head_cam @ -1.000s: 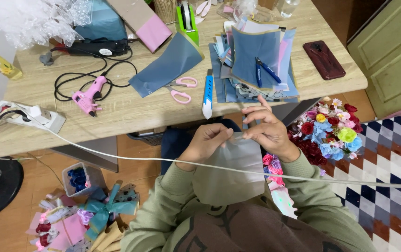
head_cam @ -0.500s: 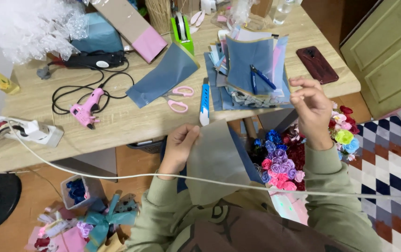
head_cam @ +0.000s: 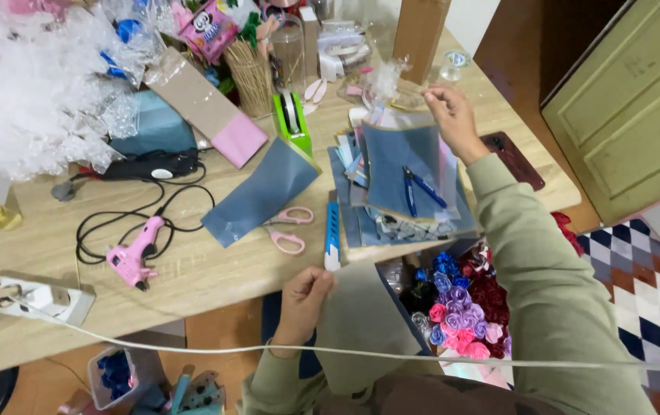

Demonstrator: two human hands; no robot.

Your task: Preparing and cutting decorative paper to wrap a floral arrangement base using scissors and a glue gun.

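My left hand (head_cam: 303,298) is at the near edge of the wooden table (head_cam: 199,280) and grips the corner of a grey-blue paper sheet (head_cam: 364,319) that hangs down over my lap. My right hand (head_cam: 450,117) is stretched to the far side of the table, fingers pinched together above a stack of blue paper sheets (head_cam: 395,165) and beside crinkled clear plastic (head_cam: 385,77). Whether those fingers hold anything is unclear. A blue pen (head_cam: 424,189) lies on the stack.
On the table lie pink scissors (head_cam: 287,230), a blue utility knife (head_cam: 332,234), a loose blue sheet (head_cam: 261,192), a pink glue gun (head_cam: 134,257), a green tape dispenser (head_cam: 291,119) and a dark phone (head_cam: 513,157). Ribbon roses (head_cam: 460,307) sit below the table edge. A white cable (head_cam: 345,353) crosses my lap.
My right hand has left the sheet and reached up and away to the far side of the table. My left hand keeps the grey-blue sheet at the table edge.
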